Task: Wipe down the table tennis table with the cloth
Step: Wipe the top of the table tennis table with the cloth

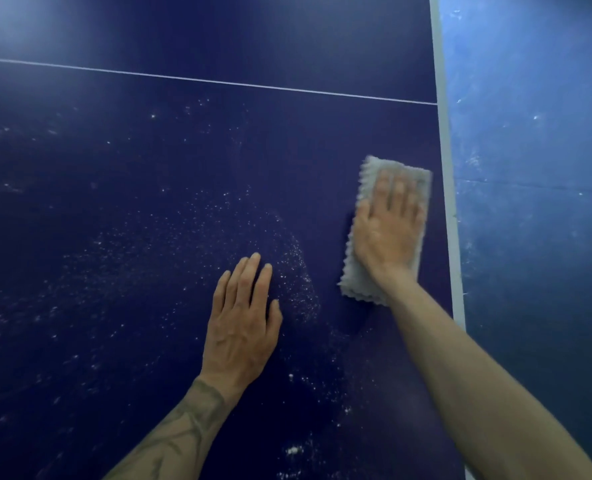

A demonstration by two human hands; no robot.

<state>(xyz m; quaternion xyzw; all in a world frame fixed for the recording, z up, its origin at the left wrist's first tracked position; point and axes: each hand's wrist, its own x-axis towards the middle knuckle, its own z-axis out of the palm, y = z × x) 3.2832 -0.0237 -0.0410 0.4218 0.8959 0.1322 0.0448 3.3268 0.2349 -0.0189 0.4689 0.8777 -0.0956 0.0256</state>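
Dark blue table tennis table [149, 209] fills the view. Folded grey cloth [359, 283] lies near its right edge. The right hand [388, 233] presses flat on the cloth, fingers straight. The left hand [240, 327] rests flat on the table nearby, fingers straight.

You have one table [114, 202], one cloth [358, 282] on the table, and two hands over it: left hand [240, 322], right hand [388, 230].

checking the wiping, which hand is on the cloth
The right hand: it presses flat on the grey cloth near the edge of the table, while the left hand rests bare on the dusty top.
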